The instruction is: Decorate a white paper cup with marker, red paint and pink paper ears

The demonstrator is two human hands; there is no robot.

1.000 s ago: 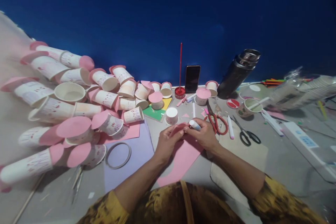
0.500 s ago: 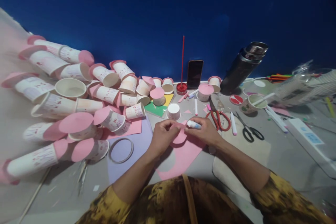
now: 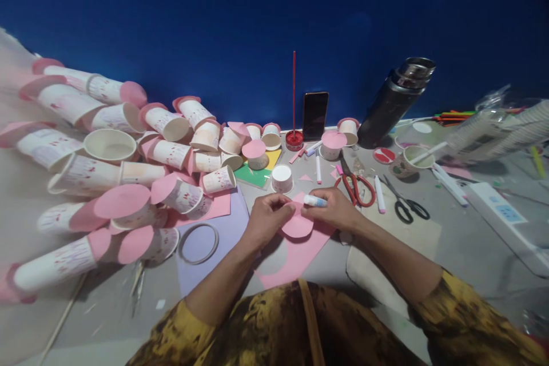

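Between my hands is a round piece of pink paper [image 3: 297,227]. My left hand [image 3: 269,218] is closed, its thumb and fingers pinching the paper's left edge. My right hand [image 3: 335,209] is closed around a short white and blue pen-like tube [image 3: 315,201], its fingertips also at the paper's right edge. Under the hands lies a pink sheet [image 3: 295,260] with a curved piece cut out of it. Just beyond them a small white paper cup [image 3: 282,179] stands upside down.
Many decorated paper cups with pink paper brims [image 3: 124,201] crowd the left side. A tape ring [image 3: 199,243] rests on purple paper. To the right are red-handled pliers [image 3: 355,190], black scissors [image 3: 405,203], a marker [image 3: 380,194], a dark flask [image 3: 394,104] and a power strip [image 3: 500,223].
The pink circle now shows more of its face below my fingers. Both hands keep their hold. The whole view has shifted slightly.
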